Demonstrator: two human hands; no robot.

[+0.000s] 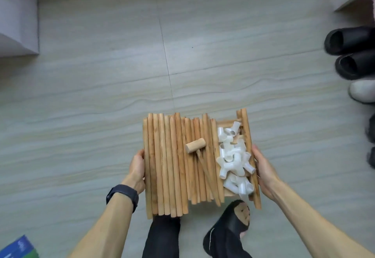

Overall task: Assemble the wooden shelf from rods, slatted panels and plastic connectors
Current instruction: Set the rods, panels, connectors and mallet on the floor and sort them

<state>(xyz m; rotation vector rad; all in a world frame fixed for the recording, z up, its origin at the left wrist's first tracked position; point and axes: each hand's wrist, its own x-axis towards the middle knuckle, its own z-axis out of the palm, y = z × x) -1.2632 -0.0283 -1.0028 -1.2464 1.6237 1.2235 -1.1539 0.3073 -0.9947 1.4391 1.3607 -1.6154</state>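
Gripping opposite edges of a slatted panel (247,131) with left hand (138,166) and right hand (263,168), thumbs at the rim, fingers hidden underneath. Loaded across it: wooden rods (166,160) side by side, a wooden mallet (195,148) lying on them, white plastic connectors (233,162) heaped rightward (nearest the right hand). Held above the floor (101,95).

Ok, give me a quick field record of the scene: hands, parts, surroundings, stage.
left hand: grips the left edge of the rods
right hand: grips the slatted panel by its right rail
rods: side by side on the panel
plastic connectors: loose white pile, right side
mallet: small, wooden, lying on the rods
surroundings: tiled floor below, black slippers at right
stage: nothing joined yet
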